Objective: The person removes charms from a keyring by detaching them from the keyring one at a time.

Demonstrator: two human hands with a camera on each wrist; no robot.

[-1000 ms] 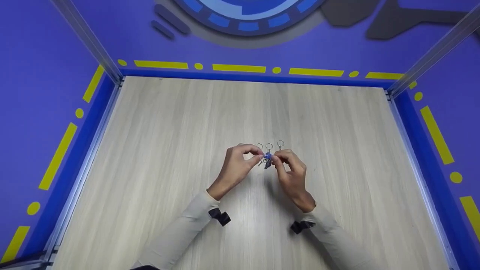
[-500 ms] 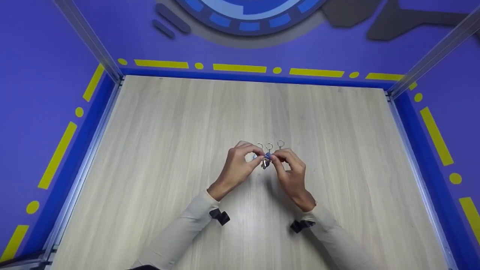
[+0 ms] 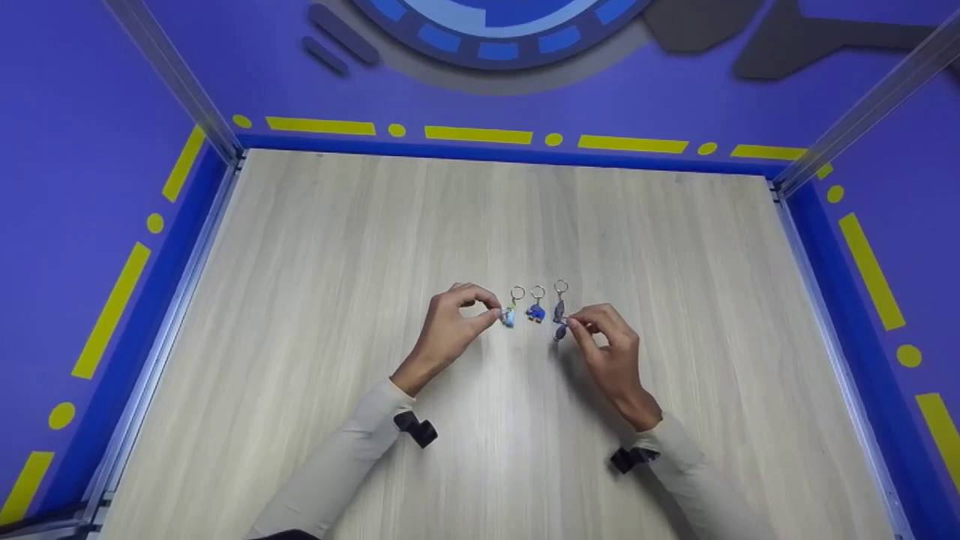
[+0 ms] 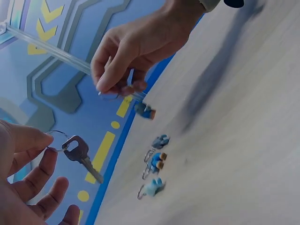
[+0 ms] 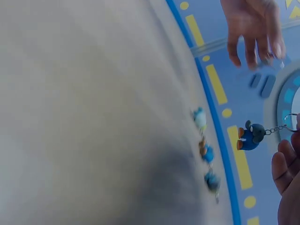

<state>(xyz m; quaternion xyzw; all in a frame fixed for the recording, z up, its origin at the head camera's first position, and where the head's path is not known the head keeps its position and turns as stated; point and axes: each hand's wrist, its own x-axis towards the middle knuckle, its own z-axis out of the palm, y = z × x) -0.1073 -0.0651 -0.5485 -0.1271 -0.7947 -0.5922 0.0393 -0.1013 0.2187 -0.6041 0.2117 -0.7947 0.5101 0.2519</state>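
Observation:
My left hand (image 3: 454, 326) pinches a metal ring (image 4: 57, 140) between thumb and finger; a key (image 4: 80, 152) hangs from it, clearest in the left wrist view. My right hand (image 3: 609, 345) pinches the ring end of an elephant keychain (image 5: 252, 136), whose dark blue figure dangles from a short chain. Below the hands, three keychains lie in a row on the table: a light blue one (image 3: 508, 318) at left, a blue one with orange feet (image 3: 535, 313) in the middle, a grey-blue one (image 3: 559, 310) at right. Both hands are above the table, apart.
The pale wood-grain table (image 3: 375, 240) is bounded by blue printed walls (image 3: 480, 112) with yellow marks at the back and sides. Metal posts (image 3: 180, 75) stand at its back corners. Black straps with small cameras (image 3: 416, 429) sit on both sleeves.
The hands were together over the middle keychain, with the key and figure between them. They have drawn apart, the left hand going left with the key, the right hand going right with the elephant keychain.

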